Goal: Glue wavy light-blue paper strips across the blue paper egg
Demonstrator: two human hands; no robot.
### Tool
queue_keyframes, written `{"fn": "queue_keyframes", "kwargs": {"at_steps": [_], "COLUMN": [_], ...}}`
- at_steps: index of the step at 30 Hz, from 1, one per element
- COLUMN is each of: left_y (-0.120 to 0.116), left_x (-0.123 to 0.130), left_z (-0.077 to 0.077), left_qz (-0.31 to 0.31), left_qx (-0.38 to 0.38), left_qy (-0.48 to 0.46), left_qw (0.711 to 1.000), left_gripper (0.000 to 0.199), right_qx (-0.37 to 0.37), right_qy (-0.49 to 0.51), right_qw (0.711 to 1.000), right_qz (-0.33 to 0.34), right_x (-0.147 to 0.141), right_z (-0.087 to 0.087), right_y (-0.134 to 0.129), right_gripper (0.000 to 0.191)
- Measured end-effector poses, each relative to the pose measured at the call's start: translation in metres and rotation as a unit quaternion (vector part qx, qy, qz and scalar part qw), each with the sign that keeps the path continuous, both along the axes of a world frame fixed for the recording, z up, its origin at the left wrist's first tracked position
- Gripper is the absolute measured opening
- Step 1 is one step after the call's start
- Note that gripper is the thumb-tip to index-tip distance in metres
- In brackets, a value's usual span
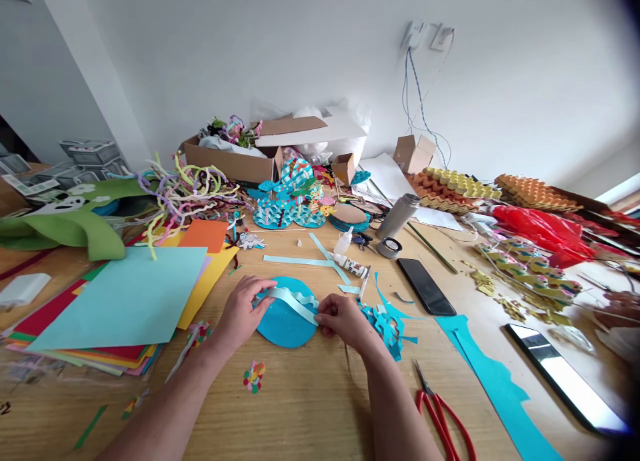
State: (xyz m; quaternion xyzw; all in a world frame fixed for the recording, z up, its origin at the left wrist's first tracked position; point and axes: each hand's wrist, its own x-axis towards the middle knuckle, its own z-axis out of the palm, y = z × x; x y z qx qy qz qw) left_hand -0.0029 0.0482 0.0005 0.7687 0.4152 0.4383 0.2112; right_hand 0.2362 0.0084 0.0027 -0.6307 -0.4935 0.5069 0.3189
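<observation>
A round blue disc [284,329] lies on the table in front of me. Across its upper part runs a wavy pale blue paper strip, and a second pale blue paper strip [295,302] arches just below it. My left hand [246,309] pinches the left end of this second strip between thumb and fingers. At the disc's right edge, my right hand [343,318] pinches the strip's other end. Small coloured paper dots [254,377] lie below the disc. Red-handled scissors [440,414] rest to the right of my right forearm.
Coloured paper sheets [120,294] are stacked at left. Loose pale strips [300,261], a small glue bottle [343,240] and a grey flask [399,216] stand or lie beyond the disc. Blue scraps [390,328] and a black phone [426,286] are at right. Another person's hand [617,311] shows far right.
</observation>
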Motion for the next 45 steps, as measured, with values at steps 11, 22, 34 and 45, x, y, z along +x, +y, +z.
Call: {"fn": "queue_keyframes", "kwargs": {"at_steps": [11, 22, 34, 45], "left_y": [-0.0005, -0.0006, -0.0008, -0.0013], "left_x": [0.0006, 0.0002, -0.0001, 0.0], "left_z": [-0.0004, -0.0002, -0.0019, -0.0013], "left_qz": [-0.003, -0.006, -0.015, -0.017], "left_qx": [-0.004, -0.001, -0.014, -0.019], "left_qy": [-0.002, -0.001, 0.0, -0.003], "left_qw": [1.0, 1.0, 1.0, 1.0], "left_gripper": [0.017, 0.017, 0.02, 0.019], "right_qx": [0.004, 0.0, -0.003, -0.003], "right_qy": [-0.035, -0.055, -0.086, -0.124], "right_qw": [0.999, 0.998, 0.996, 0.992], "right_qz": [-0.01, -0.007, 0.002, 0.009], "right_x": [-0.0016, -0.0029, -0.0026, -0.0054], "right_z": [-0.0031, -0.0022, -0.0043, -0.0027], "right_y": [0.0003, 0.0003, 0.0016, 0.0011], "right_gripper": [0.021, 0.022, 0.021, 0.022]}}
